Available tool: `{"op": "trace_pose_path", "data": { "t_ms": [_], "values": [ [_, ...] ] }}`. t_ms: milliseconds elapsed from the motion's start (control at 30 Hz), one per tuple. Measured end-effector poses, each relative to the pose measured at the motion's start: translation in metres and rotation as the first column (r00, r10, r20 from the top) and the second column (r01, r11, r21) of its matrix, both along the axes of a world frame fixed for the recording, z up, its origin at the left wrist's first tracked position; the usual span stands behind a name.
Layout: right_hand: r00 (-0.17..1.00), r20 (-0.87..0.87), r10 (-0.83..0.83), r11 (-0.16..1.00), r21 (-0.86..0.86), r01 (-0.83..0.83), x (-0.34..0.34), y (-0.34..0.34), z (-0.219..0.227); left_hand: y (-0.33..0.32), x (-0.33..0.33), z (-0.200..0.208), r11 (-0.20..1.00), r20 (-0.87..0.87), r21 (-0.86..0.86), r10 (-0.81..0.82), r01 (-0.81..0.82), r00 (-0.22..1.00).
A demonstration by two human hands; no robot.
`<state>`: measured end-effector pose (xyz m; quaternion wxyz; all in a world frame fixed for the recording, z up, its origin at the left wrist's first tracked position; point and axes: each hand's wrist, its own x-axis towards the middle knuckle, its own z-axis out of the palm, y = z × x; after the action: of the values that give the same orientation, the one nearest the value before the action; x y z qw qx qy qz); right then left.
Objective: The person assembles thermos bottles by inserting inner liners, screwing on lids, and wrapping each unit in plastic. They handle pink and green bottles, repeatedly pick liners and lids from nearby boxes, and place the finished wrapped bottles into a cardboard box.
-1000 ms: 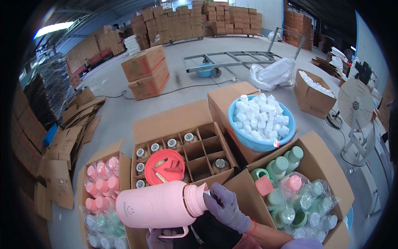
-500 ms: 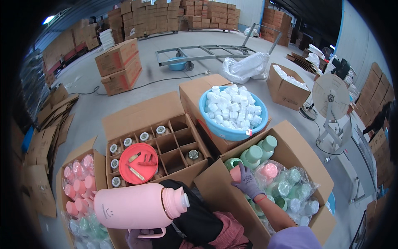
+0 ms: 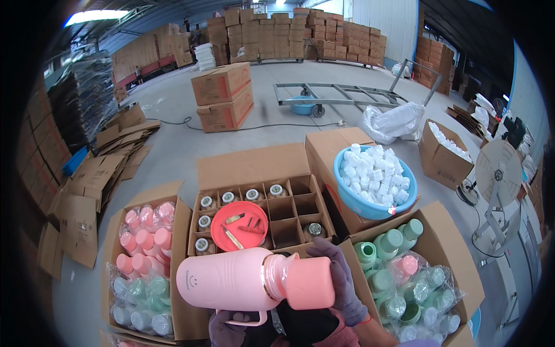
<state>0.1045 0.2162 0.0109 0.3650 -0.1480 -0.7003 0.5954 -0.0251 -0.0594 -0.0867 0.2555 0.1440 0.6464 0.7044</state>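
Observation:
A pink vacuum flask [image 3: 225, 282] lies on its side in front of me. My left hand [image 3: 227, 332], in a grey-purple glove, is closed around its handle from below. My right hand [image 3: 343, 283], gloved alike, grips a coral-pink cup lid [image 3: 310, 282] from its closed end. The lid's open end sits over the flask's neck; whether it is seated there cannot be seen. Right of this stands an open carton [image 3: 462, 243] of green cup lids [image 3: 389, 243], with bagged green, white and pink ones. Another carton [image 3: 182, 231] of pink, green and white lids is on the left.
A divided carton [image 3: 248, 165] holds several silver-topped bottles, with a red plate [image 3: 240, 209] of small tools on it. Behind, a blue basin [image 3: 341, 188] of white stoppers rests on a box. A metal trolley [image 3: 347, 94], stacked cartons [image 3: 222, 98] and a fan [image 3: 497, 173] stand farther off.
My right hand has left the carton of green lids, bringing a pink cup lid to the flask's neck. My left hand still holds the flask. The whole view has shifted.

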Motion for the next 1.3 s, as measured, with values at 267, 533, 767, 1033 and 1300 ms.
{"op": "trace_pose_path", "data": {
  "t_ms": [267, 533, 767, 1033, 1300],
  "values": [
    [0.973, -0.229, 0.036, 0.766, 0.631, 0.120, -0.015, -0.012, 0.023, -0.011, -0.002, -0.013, 0.999, -0.216, -0.034, -0.028, 0.021, 0.976],
    [0.975, -0.011, 0.224, 0.974, -0.028, -0.224, -0.040, -0.011, 0.006, 0.022, 0.001, 0.045, 0.863, 0.080, 0.461, 0.192, -0.207, 0.978],
    [0.778, -0.078, 0.624, 0.547, -0.667, -0.506, -0.082, 0.010, 0.010, 0.020, -0.017, 0.032, 0.782, 0.095, 0.436, 0.453, -0.446, 0.887],
    [0.880, -0.255, 0.401, 0.539, 0.842, -0.002, -0.094, 0.034, 0.038, 0.008, -0.048, 0.113, 0.815, 0.584, 0.572, -0.324, -0.094, 0.744],
    [0.733, -0.141, 0.666, 0.145, 0.988, 0.058, -0.100, 0.037, 0.113, 0.013, -0.046, 0.077, 0.638, 0.485, 0.769, -0.627, 0.044, 0.609]
  ]
}}
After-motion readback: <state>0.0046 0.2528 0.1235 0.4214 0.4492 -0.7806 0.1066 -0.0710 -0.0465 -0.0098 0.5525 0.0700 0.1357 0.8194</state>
